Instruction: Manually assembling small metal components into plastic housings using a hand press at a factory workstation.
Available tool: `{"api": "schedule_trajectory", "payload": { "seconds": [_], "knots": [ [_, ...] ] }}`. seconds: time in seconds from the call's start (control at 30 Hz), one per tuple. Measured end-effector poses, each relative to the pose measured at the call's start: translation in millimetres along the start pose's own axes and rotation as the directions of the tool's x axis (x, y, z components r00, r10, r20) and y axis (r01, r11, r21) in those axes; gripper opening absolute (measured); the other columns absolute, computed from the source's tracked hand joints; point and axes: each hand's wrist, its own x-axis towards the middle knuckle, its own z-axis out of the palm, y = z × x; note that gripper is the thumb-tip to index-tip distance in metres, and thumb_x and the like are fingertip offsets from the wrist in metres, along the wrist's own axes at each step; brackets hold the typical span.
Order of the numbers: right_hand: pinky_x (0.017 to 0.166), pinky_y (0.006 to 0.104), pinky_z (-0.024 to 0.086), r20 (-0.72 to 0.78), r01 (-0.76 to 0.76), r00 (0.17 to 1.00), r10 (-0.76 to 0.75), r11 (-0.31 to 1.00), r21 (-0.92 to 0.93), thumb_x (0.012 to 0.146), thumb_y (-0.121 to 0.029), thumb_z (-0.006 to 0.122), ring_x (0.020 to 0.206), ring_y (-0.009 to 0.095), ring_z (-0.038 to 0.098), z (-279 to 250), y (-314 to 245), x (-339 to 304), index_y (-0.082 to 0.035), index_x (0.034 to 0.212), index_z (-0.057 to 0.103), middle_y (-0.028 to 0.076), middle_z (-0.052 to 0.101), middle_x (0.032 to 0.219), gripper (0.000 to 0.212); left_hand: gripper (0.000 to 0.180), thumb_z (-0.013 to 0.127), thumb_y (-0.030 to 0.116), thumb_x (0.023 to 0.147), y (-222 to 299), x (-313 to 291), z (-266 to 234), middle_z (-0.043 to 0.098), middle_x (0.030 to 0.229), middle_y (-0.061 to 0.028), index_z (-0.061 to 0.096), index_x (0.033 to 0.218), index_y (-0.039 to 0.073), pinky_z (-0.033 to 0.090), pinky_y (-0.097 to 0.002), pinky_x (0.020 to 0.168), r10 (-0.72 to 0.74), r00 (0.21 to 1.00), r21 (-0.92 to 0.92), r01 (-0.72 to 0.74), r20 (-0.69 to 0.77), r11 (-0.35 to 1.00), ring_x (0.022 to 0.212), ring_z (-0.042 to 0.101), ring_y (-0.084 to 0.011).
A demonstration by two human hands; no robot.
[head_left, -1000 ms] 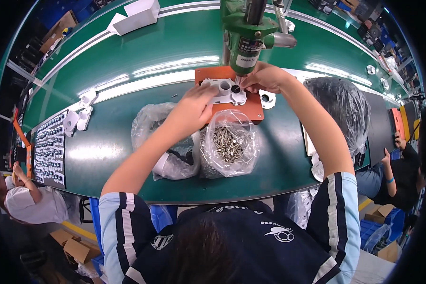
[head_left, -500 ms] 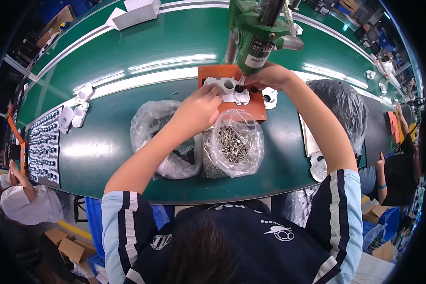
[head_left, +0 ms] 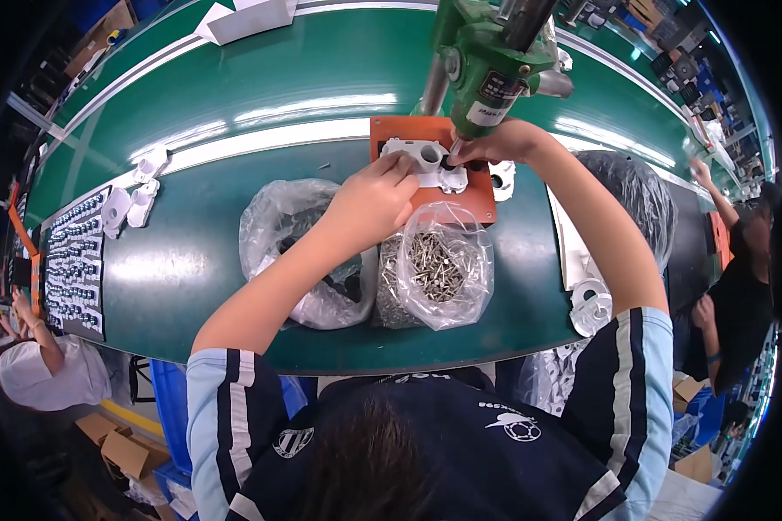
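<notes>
At my far left, a dark flat board (head_left: 96, 328) carried rows of small white-and-dark parts, which I judged to be laid out for easy counting. Beside it lay loose white moulded plastic pieces (head_left: 116, 211). Next came a crumpled clear plastic bag (head_left: 265, 215) with black pieces inside, its mouth open, likely for quick reaching.

I had the bare left hand (head_left: 378, 200) at the left end of a white plastic housing with round openings (head_left: 434, 177), fingers bent and drawn together on it, probably to steady it; whether they pinched an edge I could not tell. The housing lay on a flat orange plate (head_left: 478, 207), under a green metal machine head (head_left: 488, 94). Just in front of the plate, an open clear plastic bag of silvery screws (head_left: 439, 271) sat within easy reach.

The bare right hand (head_left: 501, 143) arched below the machine head, fingertips curled in close by a small black piece (head_left: 448, 162) at the housing; I could not tell whether they grasped anything. Farther right stood a bulky dark plastic bag (head_left: 630, 187).
</notes>
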Motion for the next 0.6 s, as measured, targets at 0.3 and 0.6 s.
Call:
{"api": "schedule_trajectory", "payload": {
  "seconds": [0.3,0.6],
  "knots": [
    [0.065,0.0286,0.049,-0.558,0.366,0.819,-0.133,0.871,0.329,0.083,-0.018,0.054,0.084,0.016,0.059,-122,-43,-8,-0.005,0.11,0.057,0.002,0.062,0.1,0.03,0.019,0.061,0.013,0.066,2,6,1,0.059,0.1,-0.0155,0.057,0.08,0.001,0.051,-0.0337,0.077,-0.001,1.0,0.024,0.001,0.0,1.0,0.098,0.055,-0.0263],
    [0.092,0.038,0.026,-0.828,0.686,0.335,-0.449,0.719,-0.112,0.088,-0.044,0.034,0.111,0.022,0.034,-114,-95,-126,-0.009,0.122,0.033,0.01,0.038,0.119,0.049,0.02,0.061,0.016,0.067,2,3,8,0.061,0.098,-0.0138,0.058,0.081,0.003,0.054,-0.0326,0.067,-0.026,0.999,0.107,0.029,-0.023,0.994,0.093,0.058,-0.0246]
  ]
}}
